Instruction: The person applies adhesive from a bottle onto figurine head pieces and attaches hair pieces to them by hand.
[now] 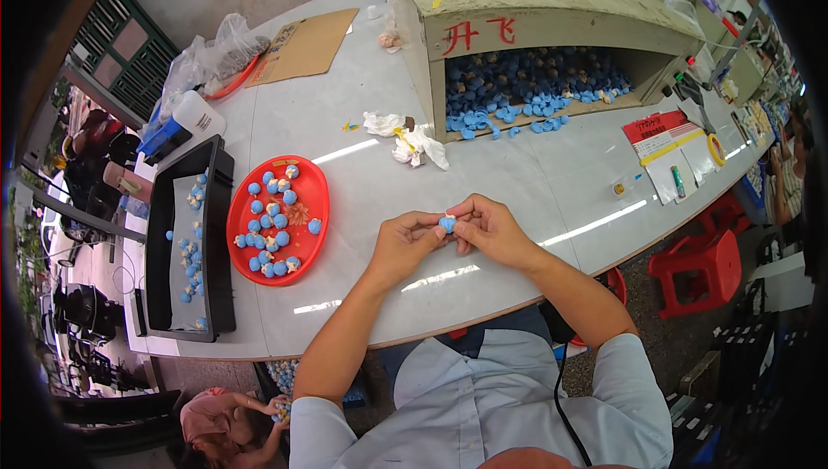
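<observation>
A small blue and cream plastic piece (pixel 447 224) is pinched between the fingertips of both my hands, above the grey table near its front edge. My left hand (pixel 407 243) grips it from the left, thumb and forefinger pressed together. From the other side my right hand (pixel 492 232) closes on the same piece. Its exact shape is partly hidden by the fingers. To the left, a round red tray (pixel 304 167) bears several blue balls with cream parts. Beside that tray stands a black rectangular bin (pixel 222 253), lined with a pale sheet, with more such balls inside.
A greenish box (pixel 552 3) with an open front, at the back, holds a heap of blue pieces (pixel 535 81). Crumpled white tissue (pixel 418 146) lies before it. Papers (pixel 668 146) and yellow tape (pixel 715 150) are at right, cardboard (pixel 306 45) at back left. Red stools (pixel 697 272) stand beyond; another person (pixel 228 422) sits lower left.
</observation>
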A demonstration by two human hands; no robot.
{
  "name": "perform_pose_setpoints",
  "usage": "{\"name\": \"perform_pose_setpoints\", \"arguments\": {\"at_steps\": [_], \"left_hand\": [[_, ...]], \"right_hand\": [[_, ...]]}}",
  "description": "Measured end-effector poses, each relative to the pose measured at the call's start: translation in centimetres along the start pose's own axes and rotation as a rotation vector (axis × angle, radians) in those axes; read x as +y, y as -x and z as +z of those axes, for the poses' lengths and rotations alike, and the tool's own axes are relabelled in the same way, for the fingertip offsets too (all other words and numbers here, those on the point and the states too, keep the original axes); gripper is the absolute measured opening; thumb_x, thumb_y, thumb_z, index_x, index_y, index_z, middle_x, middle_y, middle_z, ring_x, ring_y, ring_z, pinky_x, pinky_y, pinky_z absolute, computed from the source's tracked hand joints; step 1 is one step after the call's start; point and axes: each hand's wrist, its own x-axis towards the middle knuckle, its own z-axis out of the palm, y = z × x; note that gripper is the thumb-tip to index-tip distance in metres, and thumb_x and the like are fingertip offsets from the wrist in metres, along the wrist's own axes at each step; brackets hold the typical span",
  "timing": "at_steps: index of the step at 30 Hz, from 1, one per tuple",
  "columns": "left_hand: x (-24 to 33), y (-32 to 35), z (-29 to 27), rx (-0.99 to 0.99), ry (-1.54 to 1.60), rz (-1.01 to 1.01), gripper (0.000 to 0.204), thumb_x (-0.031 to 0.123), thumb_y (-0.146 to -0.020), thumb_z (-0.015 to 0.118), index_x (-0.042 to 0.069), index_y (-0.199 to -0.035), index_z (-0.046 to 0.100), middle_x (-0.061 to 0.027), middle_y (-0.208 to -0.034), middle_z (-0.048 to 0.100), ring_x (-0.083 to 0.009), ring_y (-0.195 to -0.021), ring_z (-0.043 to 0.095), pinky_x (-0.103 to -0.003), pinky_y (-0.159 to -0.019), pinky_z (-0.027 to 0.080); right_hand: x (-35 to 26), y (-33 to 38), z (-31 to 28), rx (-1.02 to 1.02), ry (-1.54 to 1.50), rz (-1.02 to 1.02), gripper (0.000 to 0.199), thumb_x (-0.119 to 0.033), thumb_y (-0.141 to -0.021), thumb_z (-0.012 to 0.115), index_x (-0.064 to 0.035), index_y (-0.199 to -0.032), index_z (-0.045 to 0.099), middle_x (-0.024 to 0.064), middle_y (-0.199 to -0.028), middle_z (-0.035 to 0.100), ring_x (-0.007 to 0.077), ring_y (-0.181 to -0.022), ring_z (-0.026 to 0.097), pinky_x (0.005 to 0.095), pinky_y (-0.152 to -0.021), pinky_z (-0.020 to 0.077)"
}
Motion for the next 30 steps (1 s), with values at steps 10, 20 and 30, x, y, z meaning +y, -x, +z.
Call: {"name": "perform_pose_setpoints", "arguments": {"at_steps": [10, 20, 30], "left_hand": [[-0.1, 0.0, -0.3, -0.022, -0.032, 0.053, 0.025, 0.001, -0.093, 0.060, -0.009, -0.115, 0.059, -0.0176, -0.111, 0.065, -0.0226, -0.102, 0.065, -0.035, -0.092, 0.056], [0.3, 0.3, 0.3, -0.063, -0.117, 0.134, 0.024, 0.000, -0.094, 0.057, -0.005, -0.117, 0.061, -0.0135, -0.112, 0.065, -0.0196, -0.103, 0.064, -0.032, -0.092, 0.054], [0.4, 0.4, 0.3, -0.008, -0.441, 0.281, 0.022, 0.000, -0.091, 0.062, -0.002, -0.112, 0.066, -0.0098, -0.104, 0.068, -0.0138, -0.092, 0.064, -0.026, -0.079, 0.052]], "right_hand": [[0.0, 0.3, 0.6, 0.034, 0.107, -0.034, 0.017, -0.007, -0.095, 0.055, 0.0009, -0.111, 0.053, 0.0077, -0.089, 0.064, 0.0094, -0.072, 0.061, 0.0245, -0.064, 0.0524], [-0.6, 0.3, 0.0, 0.014, -0.083, 0.024, 0.019, -0.014, -0.094, 0.063, -0.0004, -0.101, 0.051, 0.0083, -0.084, 0.061, 0.0119, -0.068, 0.062, 0.0259, -0.062, 0.0535], [-0.3, 0.0, 0.1, 0.044, -0.050, 0.072, 0.018, -0.013, -0.093, 0.063, 0.0001, -0.097, 0.052, 0.0082, -0.081, 0.060, 0.0121, -0.065, 0.061, 0.0251, -0.058, 0.0519]]}}
